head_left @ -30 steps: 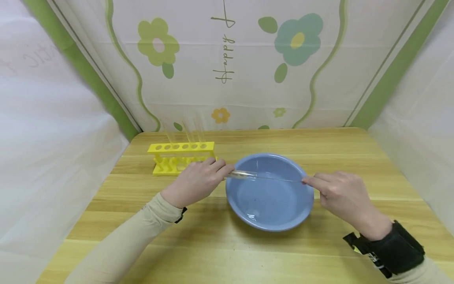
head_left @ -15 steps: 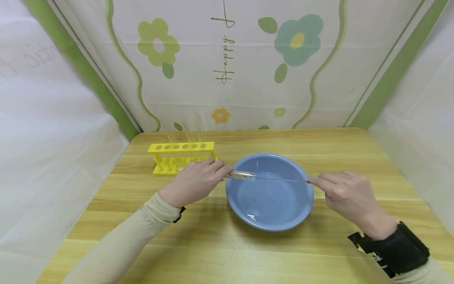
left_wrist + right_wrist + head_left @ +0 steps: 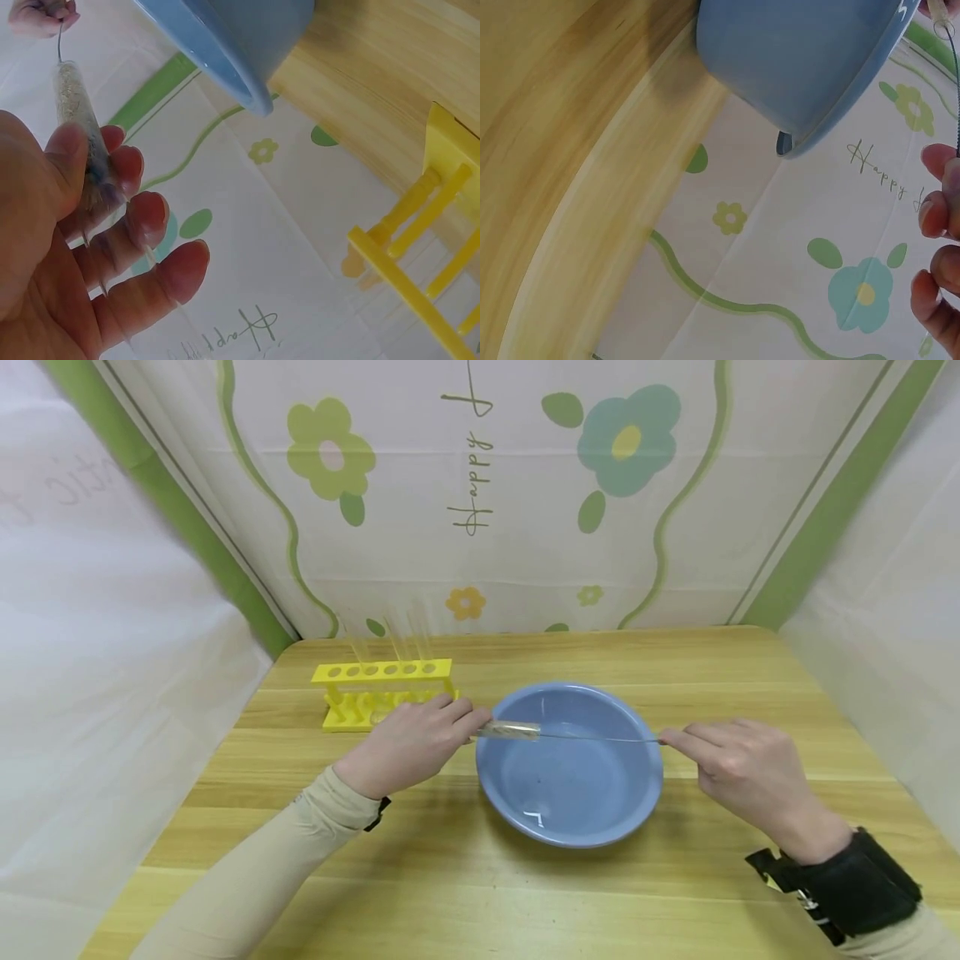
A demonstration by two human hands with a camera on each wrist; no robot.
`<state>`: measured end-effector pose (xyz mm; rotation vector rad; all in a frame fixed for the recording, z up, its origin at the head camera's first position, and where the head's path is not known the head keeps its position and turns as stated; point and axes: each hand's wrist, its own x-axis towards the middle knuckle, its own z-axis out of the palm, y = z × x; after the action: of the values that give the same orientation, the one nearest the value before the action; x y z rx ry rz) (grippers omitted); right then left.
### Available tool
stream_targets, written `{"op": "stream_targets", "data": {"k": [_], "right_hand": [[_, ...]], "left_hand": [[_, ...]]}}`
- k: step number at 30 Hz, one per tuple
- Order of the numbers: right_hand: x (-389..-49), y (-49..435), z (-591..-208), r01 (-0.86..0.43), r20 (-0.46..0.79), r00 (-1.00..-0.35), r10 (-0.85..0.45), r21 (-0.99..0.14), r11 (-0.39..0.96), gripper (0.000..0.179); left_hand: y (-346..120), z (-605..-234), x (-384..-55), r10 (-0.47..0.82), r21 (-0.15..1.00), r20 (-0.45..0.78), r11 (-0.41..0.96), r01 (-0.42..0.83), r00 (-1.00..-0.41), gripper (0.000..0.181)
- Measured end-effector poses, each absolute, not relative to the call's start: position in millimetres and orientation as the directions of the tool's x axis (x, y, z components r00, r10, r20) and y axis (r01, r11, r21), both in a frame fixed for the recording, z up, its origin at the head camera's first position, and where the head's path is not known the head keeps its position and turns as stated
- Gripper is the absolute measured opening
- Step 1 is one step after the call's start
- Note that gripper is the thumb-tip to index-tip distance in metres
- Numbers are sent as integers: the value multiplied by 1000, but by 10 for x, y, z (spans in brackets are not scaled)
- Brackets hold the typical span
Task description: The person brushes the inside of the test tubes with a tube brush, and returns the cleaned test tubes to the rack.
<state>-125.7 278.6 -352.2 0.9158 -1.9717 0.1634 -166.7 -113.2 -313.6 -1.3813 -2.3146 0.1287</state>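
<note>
My left hand point(image 3: 420, 739) grips a clear glass test tube point(image 3: 516, 730), held nearly level with its mouth over the blue basin point(image 3: 570, 841). Inside the tube, the pale bristles point(image 3: 72, 94) of a test tube brush fill the mouth end in the left wrist view. A thin twisted wire handle point(image 3: 596, 739) runs from the mouth across the basin. At its far end, my right hand point(image 3: 742, 768) pinches the wire, just beyond the basin's right rim. The tube's closed end is hidden behind the left hand in the head view.
Behind the left hand stands a yellow test tube rack point(image 3: 381, 671) with several clear tubes point(image 3: 422, 635) rising from its holes. A patterned white cloth point(image 3: 525, 552) hangs along the back of the wooden table point(image 3: 420, 893), with white side walls.
My right hand has drawn away to the right with the wire, and a longer stretch of it reaches past the basin's rim. The left hand and tube have hardly moved.
</note>
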Motion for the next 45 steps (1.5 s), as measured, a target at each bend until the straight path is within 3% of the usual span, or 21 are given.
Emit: {"op": "stream_targets", "data": {"k": [12, 25, 31, 38, 42, 45], "right_hand": [[-1247, 2849, -3529, -655, 789, -259, -558, 281, 701, 47], [-1196, 2866, -3509, -651, 790, -271, -549, 270, 710, 46], [-1133, 2803, -3464, -721, 776, -337, -534, 152, 676, 45], [-1076, 2842, -3491, -788, 731, -418, -540, 3, 615, 31], [-1043, 2844, -3500, -793, 704, -465, -537, -61, 606, 50], [-1025, 2830, -3486, -791, 688, -489, -537, -89, 606, 54]], "left_hand": [[-1124, -3150, -1662, 861, -280, 306, 490, 826, -407, 31], [-1111, -3154, -1648, 861, -277, 320, 485, 829, -396, 32], [-1124, -3095, -1578, 863, -345, 332, 487, 802, -381, 28], [-1110, -3037, -1488, 879, -415, 341, 460, 785, -334, 27], [-1108, -3035, -1462, 880, -448, 350, 458, 768, -321, 27], [-1097, -3032, -1448, 879, -461, 358, 460, 759, -315, 27]]}}
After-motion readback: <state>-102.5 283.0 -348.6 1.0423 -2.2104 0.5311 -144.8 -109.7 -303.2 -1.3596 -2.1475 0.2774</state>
